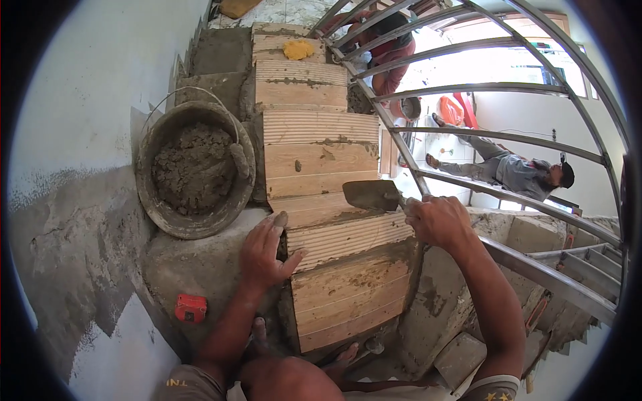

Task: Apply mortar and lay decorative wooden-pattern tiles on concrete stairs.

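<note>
My right hand [441, 219] is wrapped round the handle of a trowel [370, 195]. The flat, mortar-smeared blade points left over a wood-look step tile. My left hand [264, 257] rests at the left edge of the ribbed nosing tile [354, 238], thumb apart from the other fingers. A grey lump, perhaps mortar, shows at its fingertips. Nearer to me lies another wood-look tile [354, 294] streaked with wet mortar. To the left of the tiled steps stands a bucket [150, 207] with its wire handle raised, holding grey mortar [194, 167].
A red tape measure [191, 308] lies on the concrete at left. A yellow sponge or cloth [298, 49] sits on an upper step. Along the right runs a metal railing [468, 90]. Beyond it are a crouching person [394, 60] and another person [521, 174] in grey.
</note>
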### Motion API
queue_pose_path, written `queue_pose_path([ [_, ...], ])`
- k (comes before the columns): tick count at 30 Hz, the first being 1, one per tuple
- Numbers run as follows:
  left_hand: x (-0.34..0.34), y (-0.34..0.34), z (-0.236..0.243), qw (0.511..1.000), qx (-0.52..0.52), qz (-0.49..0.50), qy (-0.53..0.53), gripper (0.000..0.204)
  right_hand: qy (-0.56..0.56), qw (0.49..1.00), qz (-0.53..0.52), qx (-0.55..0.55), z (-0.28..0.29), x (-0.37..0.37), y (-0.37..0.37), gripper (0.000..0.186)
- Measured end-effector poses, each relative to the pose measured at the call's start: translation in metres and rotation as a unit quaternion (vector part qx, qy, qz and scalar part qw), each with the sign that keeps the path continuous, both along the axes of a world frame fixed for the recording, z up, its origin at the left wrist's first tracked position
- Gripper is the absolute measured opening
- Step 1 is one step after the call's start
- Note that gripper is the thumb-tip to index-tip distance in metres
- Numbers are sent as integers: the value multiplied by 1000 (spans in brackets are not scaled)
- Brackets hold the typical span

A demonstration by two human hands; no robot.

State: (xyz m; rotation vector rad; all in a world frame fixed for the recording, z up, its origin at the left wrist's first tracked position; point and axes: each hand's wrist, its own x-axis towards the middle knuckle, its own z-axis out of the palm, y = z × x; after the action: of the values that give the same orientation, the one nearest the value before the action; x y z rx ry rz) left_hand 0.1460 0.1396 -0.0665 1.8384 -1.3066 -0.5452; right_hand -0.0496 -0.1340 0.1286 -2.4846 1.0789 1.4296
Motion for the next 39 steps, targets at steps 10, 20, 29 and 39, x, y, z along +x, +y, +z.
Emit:
queue_pose_path([
  [10,-1,-2,1,999,-24,14,20,72,-84,996,4,34,16,46,37,25],
  [20,-4,12,-34,970,-201,76,111,83,-179,979,-50,78,29,60,53,31],
  [29,-6,15,-13,990,-96,74,77,61,-498,824,-262,70,20,-2,130,42],
  [39,-9,14,-28,993,-92,52,43,45,-435,854,-285,-3,-81,119,251,54],
])
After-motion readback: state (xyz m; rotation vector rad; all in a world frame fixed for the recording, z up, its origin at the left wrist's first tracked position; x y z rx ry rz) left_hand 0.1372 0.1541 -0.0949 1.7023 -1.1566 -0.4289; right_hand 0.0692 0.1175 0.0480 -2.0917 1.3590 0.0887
